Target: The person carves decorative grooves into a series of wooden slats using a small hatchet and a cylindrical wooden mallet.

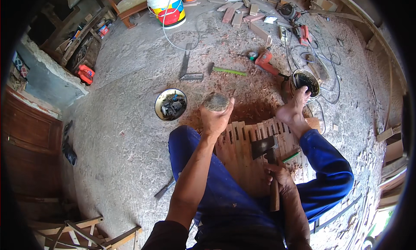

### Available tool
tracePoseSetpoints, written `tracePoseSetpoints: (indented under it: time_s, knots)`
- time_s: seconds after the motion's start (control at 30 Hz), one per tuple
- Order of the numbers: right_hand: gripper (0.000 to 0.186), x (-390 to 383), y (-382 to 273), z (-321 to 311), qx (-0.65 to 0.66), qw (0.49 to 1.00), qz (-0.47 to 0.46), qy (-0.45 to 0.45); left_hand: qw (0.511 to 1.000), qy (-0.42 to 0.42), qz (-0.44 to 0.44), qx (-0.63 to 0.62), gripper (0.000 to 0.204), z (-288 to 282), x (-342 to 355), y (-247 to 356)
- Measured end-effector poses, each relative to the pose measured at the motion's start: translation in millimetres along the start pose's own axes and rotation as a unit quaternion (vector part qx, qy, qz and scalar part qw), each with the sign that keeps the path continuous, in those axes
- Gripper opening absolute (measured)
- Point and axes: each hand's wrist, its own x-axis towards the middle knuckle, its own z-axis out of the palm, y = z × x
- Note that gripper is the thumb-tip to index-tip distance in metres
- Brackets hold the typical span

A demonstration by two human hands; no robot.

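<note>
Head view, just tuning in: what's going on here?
A person's left hand holds up a rough, greyish block, perhaps a stone. The right hand has its grip on a hatchet by the wooden handle, its blade over a row of slotted wooden pieces. A green-handled hammer and a square lie on the floor ahead, unheld.

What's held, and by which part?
Right hand: hatchet, by its wooden handle. Left hand: grey lump, gripped around its sides.

A woodworking workshop around you, slotted wood strips [236, 159] near your right grip [279, 178], red drill [265, 61] beyond it, offcuts [237, 19] farther out
</note>
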Motion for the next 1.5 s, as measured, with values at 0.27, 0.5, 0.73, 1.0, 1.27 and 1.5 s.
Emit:
tracePoseSetpoints:
  time_s: [0.27,0.5,0.73,1.0,1.27,1.5]
  knots:
    - [0.038,0,0,0,0.006,1.000,0.003,-0.001,0.986,-0.063,0.147,0.051,0.019,5,-2,10]
    - [0.037,5,7,1,0.002,1.000,0.008,0.010,0.999,-0.009,-0.015,0.033,0.016,-24,5,-18]
    - [0.042,-27,-19,44,-0.243,0.956,-0.165,0.025,0.998,0.021,-0.055,0.002,0.012,-11,-4,-6]
    - [0.065,-66,-106,140,-0.595,0.679,-0.430,-0.010,0.998,-0.023,0.026,0.044,0.015,-16,-7,-4]
    - [0.071,-80,-144,198,-0.703,0.477,-0.525,0.041,0.996,-0.002,0.074,0.044,0.032,-12,-12,-10]
    - [0.066,-51,-141,186,-0.714,0.407,-0.568,-0.031,0.982,0.004,0.139,0.130,0.011,-10,2,-29]
